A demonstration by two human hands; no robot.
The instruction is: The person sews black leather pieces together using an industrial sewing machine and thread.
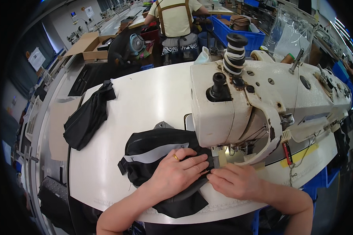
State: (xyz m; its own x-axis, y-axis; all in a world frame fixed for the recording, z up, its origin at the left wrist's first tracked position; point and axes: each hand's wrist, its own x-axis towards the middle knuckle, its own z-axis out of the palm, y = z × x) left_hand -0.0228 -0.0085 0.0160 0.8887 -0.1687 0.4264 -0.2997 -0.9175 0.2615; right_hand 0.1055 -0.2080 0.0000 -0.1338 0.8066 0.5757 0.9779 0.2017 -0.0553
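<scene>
A black fabric bag (160,137) with a zipper and a grey strip (153,152) lies on the white sewing table, beside the head of a white sewing machine (219,117). My left hand (179,170) rests on top of the bag, its fingers laid out toward the machine's needle area. Just right of it, my right hand (236,181) pinches the bag's edge between thumb and fingers. The seam between the two hands is partly covered by the fingertips. Part of the bag hangs toward the table's front edge.
Another black bag (91,115) lies at the table's left. A small red-handled tool (288,152) sits by the machine's right side. Farther back are an open cardboard box (92,47), a small fan (137,44), a blue crate (250,38) and a seated person (176,19).
</scene>
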